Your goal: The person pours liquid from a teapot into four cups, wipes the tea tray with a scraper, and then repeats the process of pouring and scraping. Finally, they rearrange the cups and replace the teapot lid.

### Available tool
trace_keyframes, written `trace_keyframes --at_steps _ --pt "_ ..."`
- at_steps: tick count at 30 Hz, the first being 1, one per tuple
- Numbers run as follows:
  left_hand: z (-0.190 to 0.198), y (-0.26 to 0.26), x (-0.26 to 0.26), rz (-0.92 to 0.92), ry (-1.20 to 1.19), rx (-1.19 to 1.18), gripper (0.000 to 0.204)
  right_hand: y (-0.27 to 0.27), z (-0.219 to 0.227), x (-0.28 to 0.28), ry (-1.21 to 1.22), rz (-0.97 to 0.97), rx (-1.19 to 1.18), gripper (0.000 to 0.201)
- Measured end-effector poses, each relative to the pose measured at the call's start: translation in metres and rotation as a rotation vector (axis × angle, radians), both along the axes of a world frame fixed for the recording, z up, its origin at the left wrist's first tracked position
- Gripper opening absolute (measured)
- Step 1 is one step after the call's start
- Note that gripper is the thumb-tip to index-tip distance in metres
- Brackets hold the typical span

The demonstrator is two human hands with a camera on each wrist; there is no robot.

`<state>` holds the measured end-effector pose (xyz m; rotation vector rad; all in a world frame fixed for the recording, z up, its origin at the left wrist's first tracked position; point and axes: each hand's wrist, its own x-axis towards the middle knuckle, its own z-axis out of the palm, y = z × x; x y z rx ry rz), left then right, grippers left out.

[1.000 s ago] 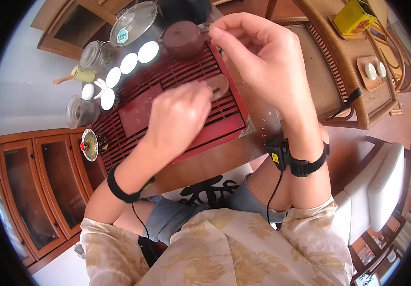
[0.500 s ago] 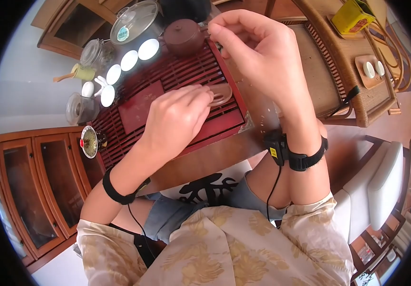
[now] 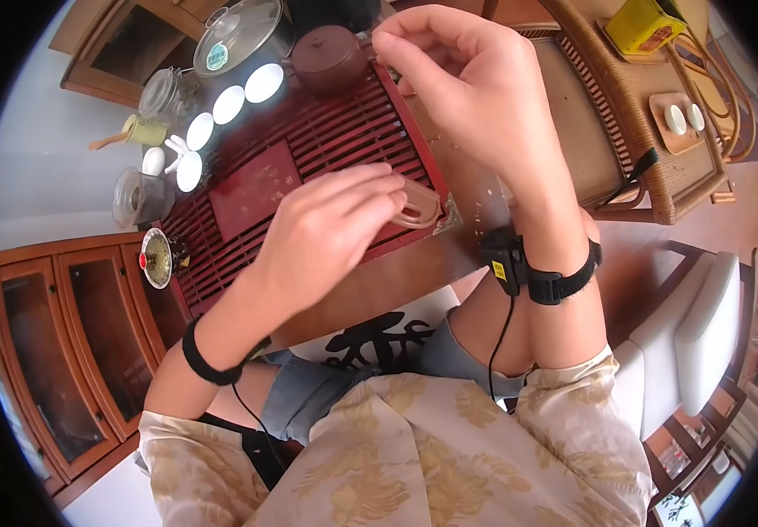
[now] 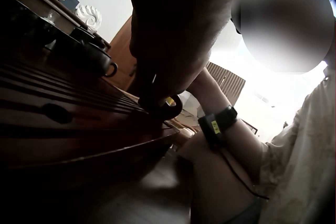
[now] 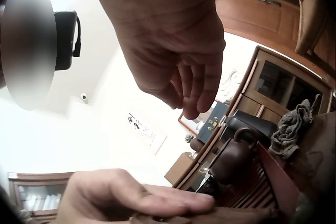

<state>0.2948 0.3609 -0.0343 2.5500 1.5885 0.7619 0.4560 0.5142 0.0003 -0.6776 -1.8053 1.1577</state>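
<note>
My left hand (image 3: 313, 233) holds a brown oval dish-like piece (image 3: 427, 209) at its fingertips, over the near right part of the slatted red tea tray (image 3: 256, 189). In the left wrist view that piece is a dark ring (image 4: 173, 109). Higher and to the right, my right hand (image 3: 489, 101) is raised with thumb and index fingertips together. The right wrist view has its curled fingers (image 5: 197, 90) with nothing visible in them. The brown teapot (image 3: 322, 57) stands at the tray's far right, apart from those fingers.
White cups (image 3: 228, 105) line the tray's far side, beside a glass-lidded pot (image 3: 238, 39) and glass jars (image 3: 140, 198). A patterned lidded bowl (image 3: 158, 259) stands at the left. Rattan furniture (image 3: 572, 114) with a yellow tin (image 3: 644, 26) is at the right; small pale specks lie near the tray's corner.
My left hand has moved the brown piece toward the tray's near right corner, and its fingers have straightened somewhat. My right hand stays raised in much the same pose.
</note>
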Motion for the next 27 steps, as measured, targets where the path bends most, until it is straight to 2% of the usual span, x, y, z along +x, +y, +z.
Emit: trace_keyframes --at_steps 3,7,11,16,19,21,27 --pt "-0.003 0.004 -0.013 -0.048 -0.020 -0.098 0.017 -0.002 0.001 0.001 -0.015 -0.030 0.057 0.018" --pt "0.014 -0.022 -0.032 -0.099 0.057 -0.188 0.015 -0.007 0.007 0.003 -0.042 -0.053 0.091 0.017" --pt "0.025 -0.046 -0.050 -0.054 0.103 -0.262 0.018 -0.010 0.010 0.002 -0.031 -0.073 0.094 0.016" --pt "0.018 -0.013 -0.029 -0.084 0.007 -0.151 0.020 -0.003 0.000 -0.001 -0.011 -0.039 0.117 0.016" --pt "0.003 0.012 -0.011 -0.135 -0.025 -0.087 0.019 0.001 0.001 0.000 -0.031 -0.002 -0.005 0.015" --pt "-0.002 0.014 -0.008 -0.156 -0.048 -0.076 0.019 -0.001 0.004 0.000 -0.044 -0.027 -0.006 0.016" --pt "0.010 -0.039 -0.039 -0.071 0.009 -0.198 0.017 0.000 0.000 -0.002 0.006 0.007 -0.027 0.016"
